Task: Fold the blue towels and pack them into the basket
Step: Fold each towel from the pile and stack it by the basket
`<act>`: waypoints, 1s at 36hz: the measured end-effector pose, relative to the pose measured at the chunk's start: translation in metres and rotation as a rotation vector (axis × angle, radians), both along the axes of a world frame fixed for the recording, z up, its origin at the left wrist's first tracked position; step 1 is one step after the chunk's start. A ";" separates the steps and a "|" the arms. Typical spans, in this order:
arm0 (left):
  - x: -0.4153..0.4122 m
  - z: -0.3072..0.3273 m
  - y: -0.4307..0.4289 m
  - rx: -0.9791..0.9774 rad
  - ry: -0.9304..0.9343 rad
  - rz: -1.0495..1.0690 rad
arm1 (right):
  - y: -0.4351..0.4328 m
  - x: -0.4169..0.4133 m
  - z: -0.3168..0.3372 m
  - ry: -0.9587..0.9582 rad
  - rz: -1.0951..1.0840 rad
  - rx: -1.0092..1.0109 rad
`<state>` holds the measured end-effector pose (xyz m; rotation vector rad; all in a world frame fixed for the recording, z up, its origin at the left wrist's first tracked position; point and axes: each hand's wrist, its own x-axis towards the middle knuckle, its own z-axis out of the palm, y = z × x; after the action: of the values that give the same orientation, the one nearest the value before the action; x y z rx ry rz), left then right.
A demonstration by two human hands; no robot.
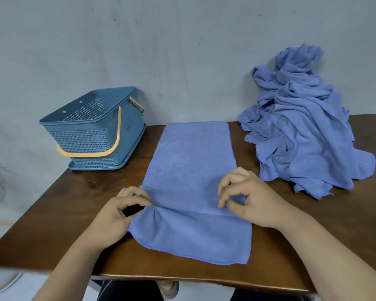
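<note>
Towel (191,161) flat: 1, pinched by left hand (115,216), right hand (250,198) | basket (91,135): 1 | heap (302,131): 1 (uncountable)

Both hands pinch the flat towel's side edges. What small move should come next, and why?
Probably lift both pinches and carry them toward the far edge: the left hand and right hand pinch the towel along one crease, and it lies long.

Both my forearms reach forward, left hand (117,218) and right hand (250,198) palms down, thumbs and forefingers pinching the towel (189,161).
</note>
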<state>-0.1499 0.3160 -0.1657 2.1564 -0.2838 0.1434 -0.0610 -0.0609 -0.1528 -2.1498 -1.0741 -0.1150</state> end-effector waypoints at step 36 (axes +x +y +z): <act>-0.002 -0.013 0.011 -0.273 0.080 -0.135 | -0.027 -0.058 -0.014 0.500 -0.235 0.513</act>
<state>-0.1521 0.3269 -0.1791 1.8609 -0.3423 0.0166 -0.1193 -0.0876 -0.1669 -1.6969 -0.4396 0.0371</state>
